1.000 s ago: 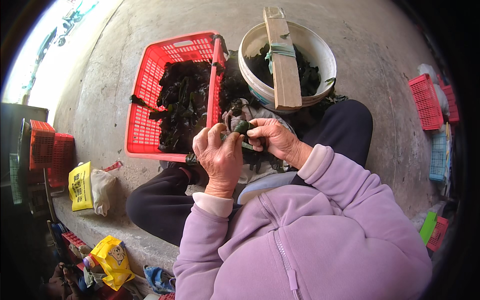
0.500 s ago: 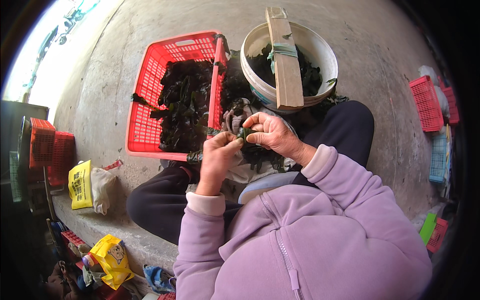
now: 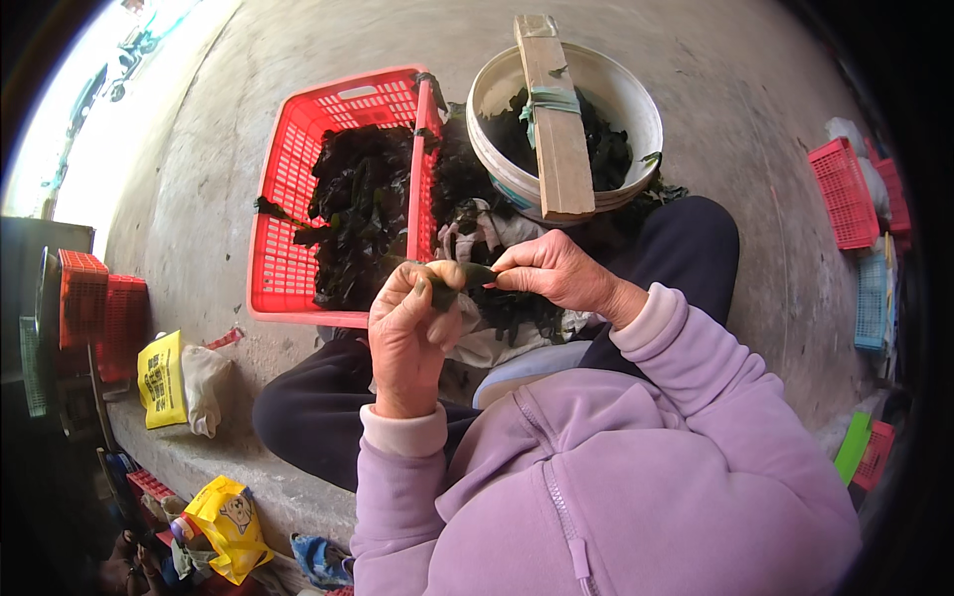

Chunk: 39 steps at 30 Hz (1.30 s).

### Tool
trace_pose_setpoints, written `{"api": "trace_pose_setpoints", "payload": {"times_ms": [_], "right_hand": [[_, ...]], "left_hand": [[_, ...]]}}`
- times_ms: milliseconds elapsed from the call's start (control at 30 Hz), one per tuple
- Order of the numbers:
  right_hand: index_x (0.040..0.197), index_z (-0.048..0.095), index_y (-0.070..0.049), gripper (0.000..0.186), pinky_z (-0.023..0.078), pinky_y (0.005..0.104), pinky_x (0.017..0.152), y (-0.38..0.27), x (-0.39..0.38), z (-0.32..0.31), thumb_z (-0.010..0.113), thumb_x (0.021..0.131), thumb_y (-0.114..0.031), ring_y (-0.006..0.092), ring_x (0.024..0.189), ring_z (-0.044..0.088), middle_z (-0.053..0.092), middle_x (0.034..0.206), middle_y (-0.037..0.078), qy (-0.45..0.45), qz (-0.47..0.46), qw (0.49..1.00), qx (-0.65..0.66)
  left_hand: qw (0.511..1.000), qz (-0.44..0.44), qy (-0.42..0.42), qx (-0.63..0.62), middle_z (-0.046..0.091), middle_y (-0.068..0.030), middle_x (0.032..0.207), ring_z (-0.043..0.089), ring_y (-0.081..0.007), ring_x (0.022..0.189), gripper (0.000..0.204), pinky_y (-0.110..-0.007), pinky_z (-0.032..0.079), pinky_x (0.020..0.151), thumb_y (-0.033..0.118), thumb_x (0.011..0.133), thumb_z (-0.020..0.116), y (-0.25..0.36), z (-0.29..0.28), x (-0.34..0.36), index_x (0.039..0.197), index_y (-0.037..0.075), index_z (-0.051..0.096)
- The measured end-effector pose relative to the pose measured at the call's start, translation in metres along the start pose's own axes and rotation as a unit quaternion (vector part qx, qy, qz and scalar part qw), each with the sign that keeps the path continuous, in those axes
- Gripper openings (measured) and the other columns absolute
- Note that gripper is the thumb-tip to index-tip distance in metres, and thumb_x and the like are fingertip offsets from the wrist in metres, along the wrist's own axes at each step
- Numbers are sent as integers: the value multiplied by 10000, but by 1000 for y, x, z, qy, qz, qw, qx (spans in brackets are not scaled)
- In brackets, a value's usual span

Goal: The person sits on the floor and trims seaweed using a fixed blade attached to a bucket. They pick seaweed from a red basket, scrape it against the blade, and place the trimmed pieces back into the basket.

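A small dark green piece of seaweed [image 3: 479, 274] stretches between my hands above my lap. Its left part is gripped by the fingers of my left hand [image 3: 405, 328]. My right hand [image 3: 561, 273] pinches its right end between thumb and forefinger. Just beyond my left hand stands a red plastic basket [image 3: 282, 233] with a pile of dark wet seaweed [image 3: 366, 204] in it. A white bucket [image 3: 636, 104], also holding seaweed, stands past my right hand. Across the bucket lies a wooden board [image 3: 558, 129] bound with a green strip.
More seaweed lies between basket and bucket and over a pale cloth [image 3: 497, 348] by my legs. To the left are a yellow and white bag [image 3: 181, 382] and red crates [image 3: 121, 323]. A yellow bag [image 3: 229, 526] sits lower left. Red [image 3: 845, 194] and blue crates [image 3: 871, 303] stand at right.
My left hand has moved left and turned, and my right hand has shifted slightly right, so they are farther apart. More of the seaweed piece now shows between them.
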State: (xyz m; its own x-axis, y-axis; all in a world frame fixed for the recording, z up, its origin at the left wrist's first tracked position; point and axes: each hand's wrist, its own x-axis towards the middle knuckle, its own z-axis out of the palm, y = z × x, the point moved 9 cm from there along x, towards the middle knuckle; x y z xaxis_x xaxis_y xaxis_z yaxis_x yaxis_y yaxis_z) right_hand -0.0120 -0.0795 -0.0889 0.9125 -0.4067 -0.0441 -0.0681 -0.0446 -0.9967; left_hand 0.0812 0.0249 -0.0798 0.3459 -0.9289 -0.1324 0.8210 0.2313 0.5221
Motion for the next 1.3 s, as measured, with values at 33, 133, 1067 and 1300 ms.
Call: {"api": "trace_pose_setpoints", "payload": {"times_ms": [33, 133, 1067, 1300], "right_hand": [[878, 674, 3, 131, 429, 252, 587, -6, 0, 0, 660, 827, -117, 84, 609, 518, 618, 662, 50, -9, -16, 1000, -17], [838, 645, 25, 119, 426, 252, 561, -35, -7, -19, 647, 837, -93, 107, 580, 525, 607, 657, 55, 2, -94, 978, -187], [709, 656, -33, 237, 460, 370, 612, -7, 73, -218, 589, 782, -248, 255, 594, 587, 572, 593, 135, 217, 53, 944, -244], [751, 643, -9, 238, 479, 458, 700, 21, 99, -230, 567, 800, -229, 408, 755, 599, 609, 747, 221, 289, 94, 879, -368]], "left_hand": [[1000, 1, -10, 14, 539, -108, 884, 304, -30, 468, 91, -157, 259, 387, 104, 910, 544, 2, 3, -2, 880, 31, 499], [1000, -24, 0, 20, 489, -81, 814, 263, -25, 471, 87, -153, 224, 386, 92, 908, 544, 8, 3, -6, 862, 38, 492], [676, 111, 67, 726, 581, -142, 697, 569, -267, 625, 306, -361, 432, 613, 287, 776, 667, 17, 39, 218, 753, -17, 632], [585, 45, 142, 798, 597, -176, 670, 599, -317, 646, 334, -388, 446, 615, 370, 768, 619, -32, 10, 281, 757, 39, 659]]}}
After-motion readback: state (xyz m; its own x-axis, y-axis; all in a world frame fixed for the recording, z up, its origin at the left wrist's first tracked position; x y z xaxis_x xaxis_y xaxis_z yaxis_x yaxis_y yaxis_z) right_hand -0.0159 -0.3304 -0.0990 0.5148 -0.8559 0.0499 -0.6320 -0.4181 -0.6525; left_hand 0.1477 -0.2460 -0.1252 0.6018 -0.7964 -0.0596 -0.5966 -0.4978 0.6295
